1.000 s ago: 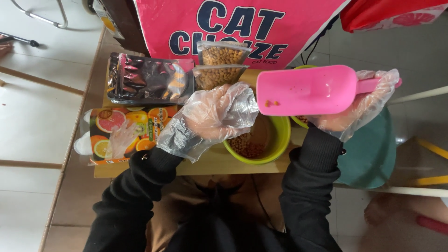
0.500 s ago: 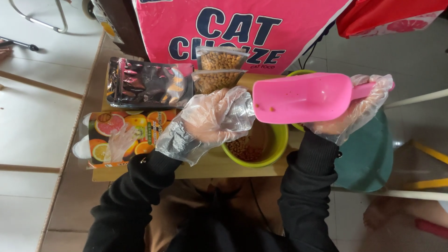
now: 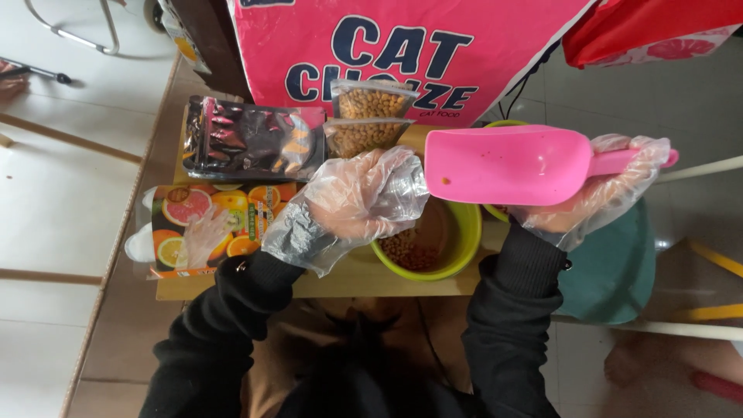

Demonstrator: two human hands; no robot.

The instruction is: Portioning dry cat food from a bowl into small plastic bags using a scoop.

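One pink scoop (image 3: 507, 164), gripped at its handle by the gloved right hand (image 3: 600, 197), hangs above one green bowl (image 3: 457, 248) of kibble; the gloved left hand (image 3: 360, 201), loosely curled and empty, half-hides the bowl; two clear kibble pouches (image 3: 370, 116) lie behind it.

1. Pink plastic scoop (image 3: 507, 164): held level above the desk, open mouth facing left, handle to the right; a few brown crumbs inside, otherwise empty.
2. Green bowl (image 3: 458, 241): round, upright on the desk, directly under the scoop; partly filled with brown kibble (image 3: 402, 248), its upper rim hidden by the scoop.
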